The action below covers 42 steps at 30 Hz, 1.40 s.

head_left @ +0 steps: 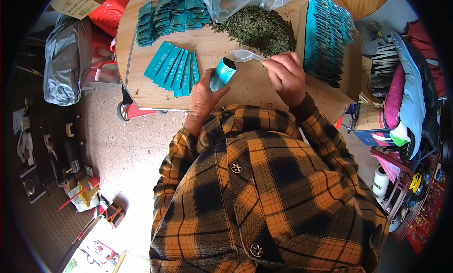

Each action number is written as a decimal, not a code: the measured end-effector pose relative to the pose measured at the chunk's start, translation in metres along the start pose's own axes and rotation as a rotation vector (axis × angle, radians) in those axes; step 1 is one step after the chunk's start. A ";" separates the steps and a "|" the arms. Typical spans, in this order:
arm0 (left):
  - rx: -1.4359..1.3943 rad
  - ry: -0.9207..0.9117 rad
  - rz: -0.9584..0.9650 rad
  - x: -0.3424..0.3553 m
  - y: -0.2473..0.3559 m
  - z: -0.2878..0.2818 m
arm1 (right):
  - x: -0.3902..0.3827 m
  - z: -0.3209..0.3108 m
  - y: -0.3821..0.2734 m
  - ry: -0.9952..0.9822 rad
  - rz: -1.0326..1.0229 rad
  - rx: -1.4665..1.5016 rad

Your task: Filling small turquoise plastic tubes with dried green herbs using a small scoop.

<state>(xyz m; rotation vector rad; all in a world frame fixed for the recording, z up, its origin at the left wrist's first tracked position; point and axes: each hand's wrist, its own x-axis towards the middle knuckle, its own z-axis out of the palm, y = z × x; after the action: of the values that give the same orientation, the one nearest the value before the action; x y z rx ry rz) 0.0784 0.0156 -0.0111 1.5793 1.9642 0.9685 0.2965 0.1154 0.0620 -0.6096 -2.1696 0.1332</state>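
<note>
My left hand (204,94) grips a small teal sachet (222,77), its mouth open and dark dried leaves showing at the top. In my right hand (286,77) is a pale plastic spoon (243,55), its bowl just above and beside the sachet's mouth. Behind the spoon lies a heap of dried green leaves (257,29). Left of my left hand, several flat teal sachets (171,67) are fanned out on the wooden table (207,51).
Stacked teal sachets (177,13) fill the far left of the table. A clear plastic bag (240,1) with more leaves lies behind the heap. At the right, a cardboard box (351,74) holds rows of upright teal sachets (326,41). A grey plastic-covered bundle (67,60) stands left of the table.
</note>
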 end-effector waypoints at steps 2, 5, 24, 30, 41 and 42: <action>0.005 0.005 0.014 0.000 -0.001 0.001 | -0.003 0.001 0.003 -0.022 0.051 0.003; -0.024 -0.023 -0.045 0.000 0.004 -0.002 | -0.014 0.006 0.012 -0.084 0.146 0.032; -0.029 -0.029 -0.048 -0.001 0.001 -0.002 | -0.030 0.072 0.063 0.012 0.598 0.294; -0.025 0.026 -0.017 0.003 -0.002 -0.003 | -0.020 0.042 0.043 -0.047 0.325 0.180; -0.037 0.043 0.013 0.010 -0.001 -0.005 | 0.009 -0.002 0.000 -0.116 -0.116 0.117; -0.037 0.044 0.013 0.010 -0.001 -0.005 | 0.009 -0.002 -0.001 -0.131 -0.147 0.113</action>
<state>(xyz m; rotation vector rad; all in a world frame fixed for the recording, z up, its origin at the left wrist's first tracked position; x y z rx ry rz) 0.0716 0.0244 -0.0078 1.5652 1.9558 1.0475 0.2927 0.1186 0.0699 -0.3850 -2.3070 0.2198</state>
